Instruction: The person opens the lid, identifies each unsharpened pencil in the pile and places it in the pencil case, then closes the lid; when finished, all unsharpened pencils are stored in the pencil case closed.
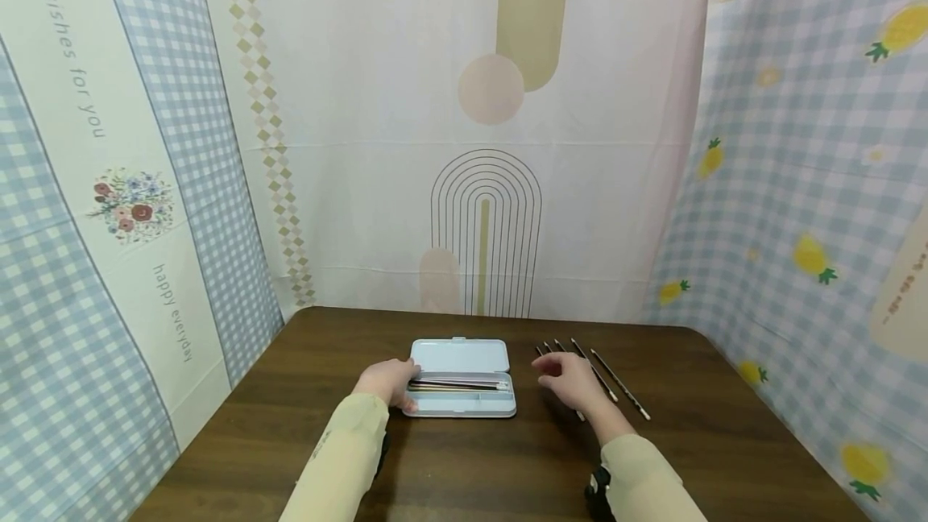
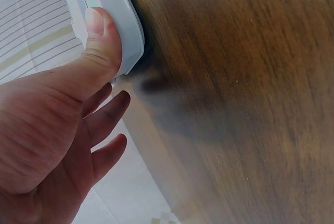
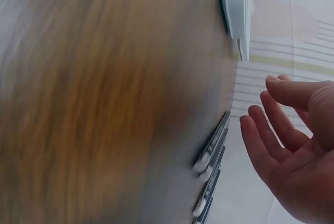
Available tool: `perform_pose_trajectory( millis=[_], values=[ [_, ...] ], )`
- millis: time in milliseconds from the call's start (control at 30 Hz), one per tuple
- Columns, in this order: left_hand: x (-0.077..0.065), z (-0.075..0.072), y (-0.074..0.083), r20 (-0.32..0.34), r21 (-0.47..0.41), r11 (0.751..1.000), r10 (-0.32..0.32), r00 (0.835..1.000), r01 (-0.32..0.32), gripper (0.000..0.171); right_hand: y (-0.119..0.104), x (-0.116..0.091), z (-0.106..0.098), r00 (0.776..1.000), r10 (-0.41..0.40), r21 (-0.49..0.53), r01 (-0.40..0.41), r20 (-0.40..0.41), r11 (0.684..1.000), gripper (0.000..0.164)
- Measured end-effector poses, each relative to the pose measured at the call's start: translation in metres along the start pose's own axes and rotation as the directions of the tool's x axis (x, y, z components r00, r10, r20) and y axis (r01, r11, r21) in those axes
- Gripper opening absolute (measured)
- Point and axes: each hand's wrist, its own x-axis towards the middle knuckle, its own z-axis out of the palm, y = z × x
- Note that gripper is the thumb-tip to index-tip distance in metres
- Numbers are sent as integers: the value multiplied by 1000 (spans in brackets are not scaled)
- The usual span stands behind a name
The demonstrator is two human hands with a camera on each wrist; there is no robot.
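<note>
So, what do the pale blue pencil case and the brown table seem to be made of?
The pale blue rectangular pencil case looks like smooth moulded plastic: rounded corners, even colour, a soft sheen, and a small clasp tab on the open lid. The dark brown table shows streaky wood grain with a matt finish; whether it is solid wood or laminate cannot be told.

This looks like a makeshift recording booth rather than a lived-in room. A dark wooden table (image 1: 464, 466) is closed in on three sides by hung printed cloths (image 1: 406, 143): gingham with pineapples on the right, gingham with flowers and greeting text on the left, pale arches behind. Only a pencil case (image 1: 461, 377) and loose pencils (image 1: 609, 377) lie on the table.
</note>
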Motion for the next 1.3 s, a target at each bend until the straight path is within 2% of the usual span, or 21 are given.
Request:
perform_pose_trajectory(
  millis=[167, 433, 867, 1300],
  values=[
    [3, 2, -1, 0, -1, 1000, 6, 1000, -6, 67, 12, -5, -7, 999, 37, -28, -36, 19, 999, 27],
    [1, -1, 1, 9, 11, 1000, 6, 1000, -6, 68, 20, -10, -13, 998, 43, -28, -42, 37, 999, 40],
    [-4, -7, 4, -2, 4, 1000, 9, 1000, -9, 68, 18, -14, -19, 998, 39, -42, -37, 55, 998, 41],
    [-2, -1, -1, 17, -5, 1000, -9, 1000, 9, 72, 21, -14, -15, 995, 26, -49, -21, 95, 999, 44]
  ],
)
